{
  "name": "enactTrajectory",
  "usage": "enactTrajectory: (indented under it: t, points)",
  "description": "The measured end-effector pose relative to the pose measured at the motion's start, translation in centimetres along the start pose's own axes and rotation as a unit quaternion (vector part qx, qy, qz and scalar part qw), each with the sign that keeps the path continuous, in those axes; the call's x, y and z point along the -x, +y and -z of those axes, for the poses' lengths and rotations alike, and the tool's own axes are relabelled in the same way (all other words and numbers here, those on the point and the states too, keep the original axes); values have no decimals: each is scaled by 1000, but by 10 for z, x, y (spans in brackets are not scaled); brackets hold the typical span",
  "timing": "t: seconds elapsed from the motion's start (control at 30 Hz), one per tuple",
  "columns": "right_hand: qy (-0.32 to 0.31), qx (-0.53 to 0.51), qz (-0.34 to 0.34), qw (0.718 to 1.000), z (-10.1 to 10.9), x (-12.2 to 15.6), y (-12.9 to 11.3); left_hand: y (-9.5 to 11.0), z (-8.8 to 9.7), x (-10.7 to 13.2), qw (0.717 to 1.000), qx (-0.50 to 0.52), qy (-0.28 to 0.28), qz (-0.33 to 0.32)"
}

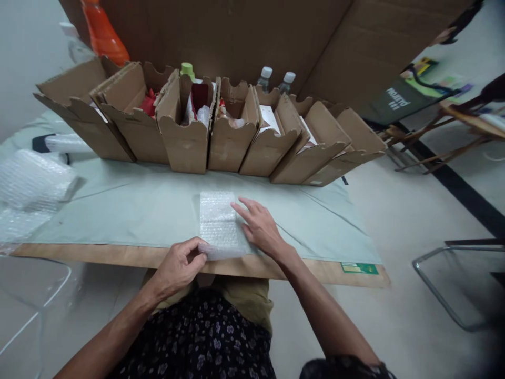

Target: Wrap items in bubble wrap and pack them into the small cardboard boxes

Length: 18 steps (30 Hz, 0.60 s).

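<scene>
A small rectangular piece of bubble wrap (pixel 218 217) lies on the pale green cloth near the table's front edge. Its near end is lifted and looks filmy. My left hand (pixel 181 264) pinches that near left corner between thumb and fingers. At the right side of the wrap, my right hand (pixel 258 223) is open with the fingers spread, the fingertips at or just over its right edge. Whether anything lies inside the wrap cannot be made out.
Several open cardboard bins (pixel 188 152) line the back of the table, holding assorted items. More bubble wrap (pixel 35 181) is piled at the left. Behind the bins stand an orange bottle (pixel 104 37) and white-capped bottles (pixel 265 79). A metal-framed chair (pixel 437 289) stands at the right.
</scene>
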State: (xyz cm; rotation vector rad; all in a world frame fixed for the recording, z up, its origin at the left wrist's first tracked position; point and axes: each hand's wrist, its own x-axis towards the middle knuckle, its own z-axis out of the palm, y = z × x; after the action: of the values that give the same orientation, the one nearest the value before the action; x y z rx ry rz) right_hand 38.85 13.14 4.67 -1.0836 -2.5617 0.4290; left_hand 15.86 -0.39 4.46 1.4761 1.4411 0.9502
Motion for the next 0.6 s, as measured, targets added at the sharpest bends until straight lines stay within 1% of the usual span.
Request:
enactTrajectory:
  t: [0.07, 0.13, 0.17, 0.27, 0.33, 0.37, 0.43, 0.47, 0.5, 0.53, 0.6]
  points:
    - [-37, 30, 45, 998, -6, -27, 6, -3, 0, 0, 999, 16, -24, 17]
    - [-29, -2, 61, 998, -10, -50, 9, -5, 1, -1, 998, 40, -36, 33]
    - [-10, -35, 48, 998, -11, -60, 10, -6, 1, -2, 997, 56, -37, 42]
    - [60, -121, -56, 989, -13, -91, 19, -6, 2, -7, 993, 97, -21, 65]
    - [94, -125, -121, 980, -13, -107, 25, -6, 0, -13, 991, 106, 7, 78]
    - [113, -120, -140, 976, -12, -110, 27, -7, 0, -16, 991, 105, 23, 84]
    - [153, -133, -145, 968, -7, -102, 26, -8, -1, -21, 990, 91, 50, 97]
    - [166, -151, -130, 966, -3, -90, 23, -8, -1, -23, 990, 72, 60, 104]
    - [173, -172, -103, 964, 1, -73, 17, -9, -1, -25, 991, 47, 69, 108]
    - [161, -193, -60, 966, 5, -53, 10, -9, 0, -27, 991, 17, 75, 110]
    - [130, -192, 19, 973, 10, -10, -7, -11, 0, -31, 990, -41, 78, 106]
